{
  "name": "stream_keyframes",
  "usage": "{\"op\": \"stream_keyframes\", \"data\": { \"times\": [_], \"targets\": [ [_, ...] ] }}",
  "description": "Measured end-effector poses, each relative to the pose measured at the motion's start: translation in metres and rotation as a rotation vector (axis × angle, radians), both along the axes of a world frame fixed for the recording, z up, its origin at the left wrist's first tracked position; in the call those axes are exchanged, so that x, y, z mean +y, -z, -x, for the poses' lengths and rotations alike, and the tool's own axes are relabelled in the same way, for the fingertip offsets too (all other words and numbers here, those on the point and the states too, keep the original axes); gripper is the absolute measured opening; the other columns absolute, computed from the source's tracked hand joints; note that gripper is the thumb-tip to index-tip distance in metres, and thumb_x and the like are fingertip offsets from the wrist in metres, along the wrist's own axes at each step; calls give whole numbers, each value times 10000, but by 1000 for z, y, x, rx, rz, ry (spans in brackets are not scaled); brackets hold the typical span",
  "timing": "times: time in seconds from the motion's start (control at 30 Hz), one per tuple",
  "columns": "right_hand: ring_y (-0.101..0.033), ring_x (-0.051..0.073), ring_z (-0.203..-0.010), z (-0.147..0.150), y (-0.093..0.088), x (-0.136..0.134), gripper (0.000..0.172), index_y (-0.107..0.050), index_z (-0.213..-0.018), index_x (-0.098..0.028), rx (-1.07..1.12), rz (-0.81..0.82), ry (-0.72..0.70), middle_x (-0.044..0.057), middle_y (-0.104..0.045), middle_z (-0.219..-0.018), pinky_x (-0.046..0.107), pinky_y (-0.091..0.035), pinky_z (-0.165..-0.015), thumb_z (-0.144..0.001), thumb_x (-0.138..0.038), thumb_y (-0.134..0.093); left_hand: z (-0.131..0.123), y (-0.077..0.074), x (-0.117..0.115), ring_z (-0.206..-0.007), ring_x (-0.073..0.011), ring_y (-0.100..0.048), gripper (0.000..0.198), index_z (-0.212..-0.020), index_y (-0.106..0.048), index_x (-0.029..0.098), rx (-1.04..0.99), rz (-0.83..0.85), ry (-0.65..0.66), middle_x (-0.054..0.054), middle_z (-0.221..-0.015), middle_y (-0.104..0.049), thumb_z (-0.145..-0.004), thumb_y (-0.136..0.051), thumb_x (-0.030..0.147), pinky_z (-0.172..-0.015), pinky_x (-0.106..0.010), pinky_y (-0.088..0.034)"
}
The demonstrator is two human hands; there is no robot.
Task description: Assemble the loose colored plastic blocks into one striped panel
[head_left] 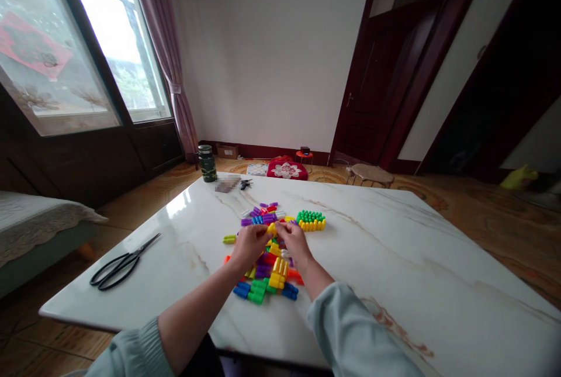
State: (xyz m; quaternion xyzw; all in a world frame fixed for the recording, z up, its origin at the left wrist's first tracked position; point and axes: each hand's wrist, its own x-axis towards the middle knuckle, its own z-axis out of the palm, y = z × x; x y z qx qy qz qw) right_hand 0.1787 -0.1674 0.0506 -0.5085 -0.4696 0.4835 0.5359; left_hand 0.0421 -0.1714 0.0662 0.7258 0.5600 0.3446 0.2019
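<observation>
"Above the white table (394, 237), in the head view, what did the two hands hold?"

"The left hand (250, 245) and the right hand (295, 242) met over the pile, fingers nearly closed, and a small yellow piece (272, 229) was pinched between their fingertips. Whether it was one piece or two joined, I could not tell, because the fingers covered much of it."

"Why was it held so, from both sides?"

"Probably because it was small, and two pinches could keep it steady. The loose plastic pieces (258, 290) lay under and around the hands, I think so that each was easy to reach. The green and yellow block group (311, 219) stood just beyond the right hand, perhaps to keep it separate from the pile."

"And the scissors (123, 263)?"

"They lay at the left side, well apart from the pieces, with the blades together; it seemed they were not needed there. The flask (207, 163) stood near the far left corner, maybe to be out of the way."

"Please count for me."

"Two hands, one yellow piece visible at the fingertips, one block group, one pair of scissors, one flask. The loose pieces overlapped, and the hands hid some, so I could not give their exact number."
</observation>
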Motion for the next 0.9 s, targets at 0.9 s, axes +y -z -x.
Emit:
{"op": "stream_keyframes", "data": {
  "times": [0.9],
  "targets": [
    [-638, 197, -716, -59, 87, 41, 202, -583, -782, -196, -361, 33, 362, 42, -664, -747, 271, -483, -627, -672, -365, -591, -1, 4, 3, -683, -148, -656, 239, -894, -738, 180, -88, 60, 99, -22, -776, -730, -779, -546, 262, -623, -222, -466]
  ]
}}
